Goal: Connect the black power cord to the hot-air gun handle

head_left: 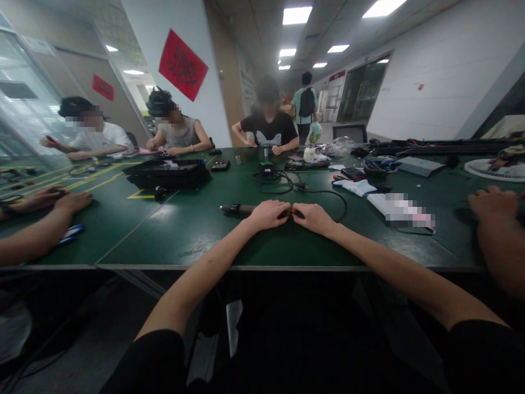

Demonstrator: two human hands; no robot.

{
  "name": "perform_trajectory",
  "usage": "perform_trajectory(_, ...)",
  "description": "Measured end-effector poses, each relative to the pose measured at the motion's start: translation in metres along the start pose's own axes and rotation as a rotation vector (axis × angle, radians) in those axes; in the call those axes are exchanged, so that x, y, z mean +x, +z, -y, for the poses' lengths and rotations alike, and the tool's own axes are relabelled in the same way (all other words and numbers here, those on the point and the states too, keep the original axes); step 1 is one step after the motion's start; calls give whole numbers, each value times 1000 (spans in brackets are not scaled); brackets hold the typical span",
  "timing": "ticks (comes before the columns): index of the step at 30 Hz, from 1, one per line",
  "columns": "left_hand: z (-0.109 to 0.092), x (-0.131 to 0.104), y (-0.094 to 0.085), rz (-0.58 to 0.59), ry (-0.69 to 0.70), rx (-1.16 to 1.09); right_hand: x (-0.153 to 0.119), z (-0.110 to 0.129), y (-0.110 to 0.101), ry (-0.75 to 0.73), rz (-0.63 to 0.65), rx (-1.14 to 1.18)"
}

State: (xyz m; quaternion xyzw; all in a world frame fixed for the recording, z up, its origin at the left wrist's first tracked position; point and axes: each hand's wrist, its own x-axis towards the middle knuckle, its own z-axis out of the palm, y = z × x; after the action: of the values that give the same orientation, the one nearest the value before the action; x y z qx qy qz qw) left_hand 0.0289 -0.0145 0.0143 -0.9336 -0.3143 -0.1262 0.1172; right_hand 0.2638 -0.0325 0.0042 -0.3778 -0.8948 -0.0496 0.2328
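Here I count one electric screwdriver, left hand clasped round it, right hand's grip unclear; bare tabletop left, near edge close.

Brown-and-black tool, green tabletop

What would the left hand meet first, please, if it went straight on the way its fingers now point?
The left hand, lying over the dark cylindrical tool, would most likely meet the right hand first; they are so close that I cannot tell whether they already touch.
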Motion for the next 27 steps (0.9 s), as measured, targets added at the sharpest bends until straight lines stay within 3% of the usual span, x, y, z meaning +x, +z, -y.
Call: perform_trajectory(27, -1, 0, -1, 8, -7, -23, -1, -1, 1, 12, 2, -9)
